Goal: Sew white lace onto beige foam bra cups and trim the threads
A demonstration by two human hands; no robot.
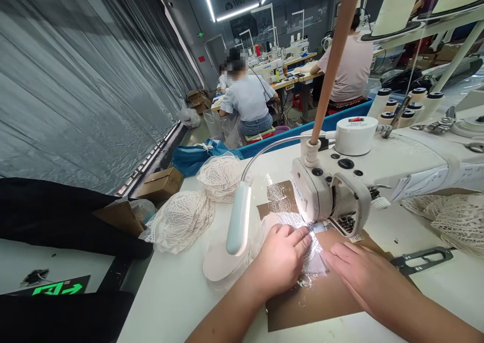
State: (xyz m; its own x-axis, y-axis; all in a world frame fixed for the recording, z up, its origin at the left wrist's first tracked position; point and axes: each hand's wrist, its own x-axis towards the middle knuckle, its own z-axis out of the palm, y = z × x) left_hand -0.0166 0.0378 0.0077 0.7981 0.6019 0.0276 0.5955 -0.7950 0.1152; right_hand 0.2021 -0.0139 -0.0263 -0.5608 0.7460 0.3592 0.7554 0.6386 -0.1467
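The lace piece [313, 252] is under the sewing machine [310, 194], maybe part sewn; I can't tell how much is left. At eight o'clock, the left hand [279, 258] presses it, fingers close together. At four, the right hand's [365, 275] fingers are together, by its edge. A lace pile [184, 219] sits at ten.

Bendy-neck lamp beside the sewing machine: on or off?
On: the lamp's long edge facing the machine glows bright white.

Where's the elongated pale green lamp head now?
In the head view, the elongated pale green lamp head hangs left of the white sewing machine, between the cream lace pile and the bare left hand.
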